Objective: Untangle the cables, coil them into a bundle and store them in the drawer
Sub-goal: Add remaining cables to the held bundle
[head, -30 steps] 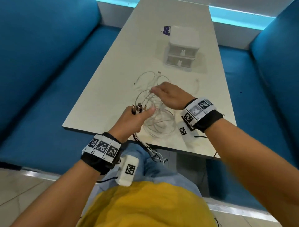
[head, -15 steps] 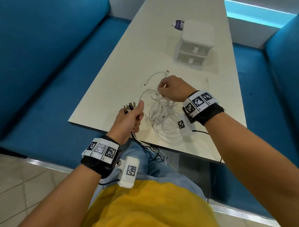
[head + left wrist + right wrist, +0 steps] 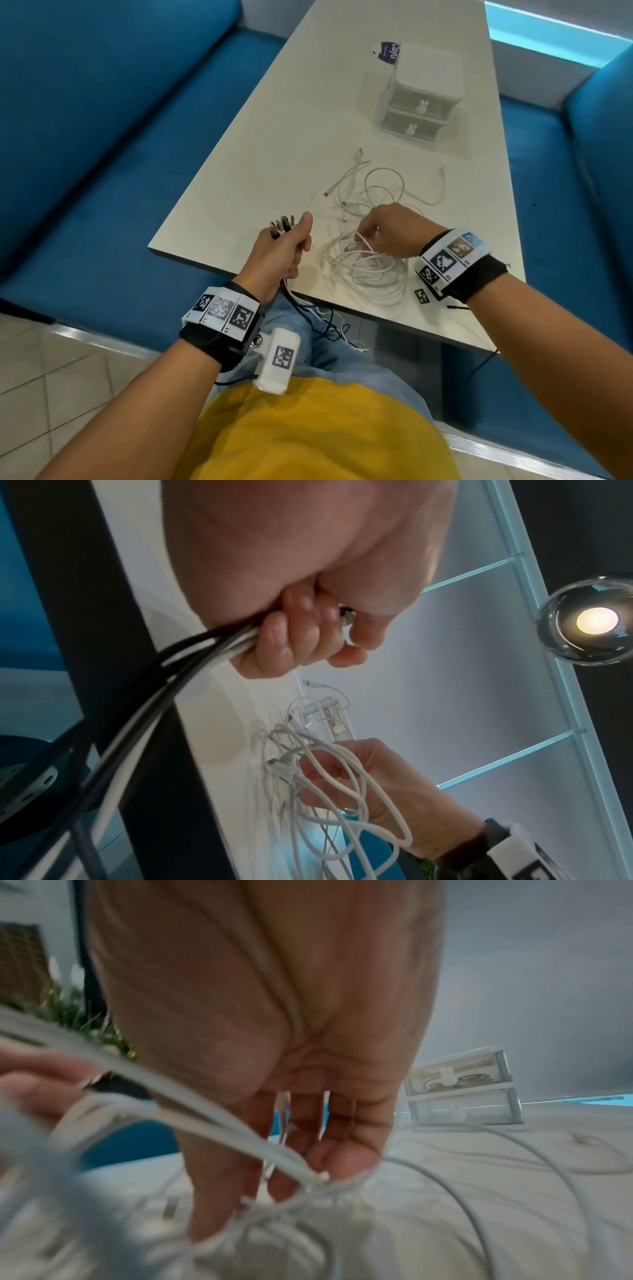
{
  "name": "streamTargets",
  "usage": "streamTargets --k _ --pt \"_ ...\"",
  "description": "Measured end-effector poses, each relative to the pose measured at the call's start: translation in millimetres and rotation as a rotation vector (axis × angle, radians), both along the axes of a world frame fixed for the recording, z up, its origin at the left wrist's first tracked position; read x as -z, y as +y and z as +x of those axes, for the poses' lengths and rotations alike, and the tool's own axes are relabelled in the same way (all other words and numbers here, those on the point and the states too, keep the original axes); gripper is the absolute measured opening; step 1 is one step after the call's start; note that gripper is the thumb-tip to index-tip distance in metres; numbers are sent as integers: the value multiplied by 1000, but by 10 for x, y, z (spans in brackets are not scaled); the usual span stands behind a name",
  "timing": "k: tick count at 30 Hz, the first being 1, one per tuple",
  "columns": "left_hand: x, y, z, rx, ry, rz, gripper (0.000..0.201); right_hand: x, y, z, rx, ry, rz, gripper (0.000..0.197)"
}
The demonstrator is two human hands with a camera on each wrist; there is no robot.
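Observation:
My left hand [image 3: 287, 246] [image 3: 308, 631] grips a bundle of black and white cables [image 3: 171, 664] in a fist at the table's near edge. Their plug ends [image 3: 282, 222] stick up above the thumb, and the rest hangs down over my lap [image 3: 318, 318]. A tangle of white cables [image 3: 366, 270] [image 3: 308, 750] [image 3: 274, 1231] lies on the table just right of it. My right hand [image 3: 376, 229] [image 3: 342, 777] [image 3: 308, 1150] reaches into the tangle and pinches a white strand, with loops lying over its fingers. The white two-drawer unit [image 3: 421, 99] [image 3: 462, 1093] stands farther back, both drawers closed.
A purple-and-white packet [image 3: 388, 53] lies behind the drawer unit. Loose white cable ends [image 3: 359, 154] reach toward the drawers. The pale table [image 3: 274, 137] is narrow, with blue sofas on its left [image 3: 102, 137] and right [image 3: 582, 171]. Its near edge [image 3: 239, 270] is at my knees.
My right hand has drawn back toward me, from the far loops into the near coils. The left hand has kept its grip on the bundle and shifted slightly left, away from the tangle.

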State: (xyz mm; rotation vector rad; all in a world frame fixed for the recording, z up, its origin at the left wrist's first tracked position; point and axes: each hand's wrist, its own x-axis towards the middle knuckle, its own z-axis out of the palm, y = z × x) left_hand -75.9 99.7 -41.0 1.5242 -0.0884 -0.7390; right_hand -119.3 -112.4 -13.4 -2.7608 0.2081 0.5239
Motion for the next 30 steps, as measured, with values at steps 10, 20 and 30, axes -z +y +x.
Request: streamTargets --k 10,20,30 --pt "-61 -156 -120 19 -197 35 20 26 -19 -109 55 -93 112 4" --pt "-12 -407 -220 77 -372 102 31 -171 -83 -253 111 -248 323 5" --pt "-267 -571 -167 -115 -191 -53 13 -152 -54 -323 90 -341 555 41"
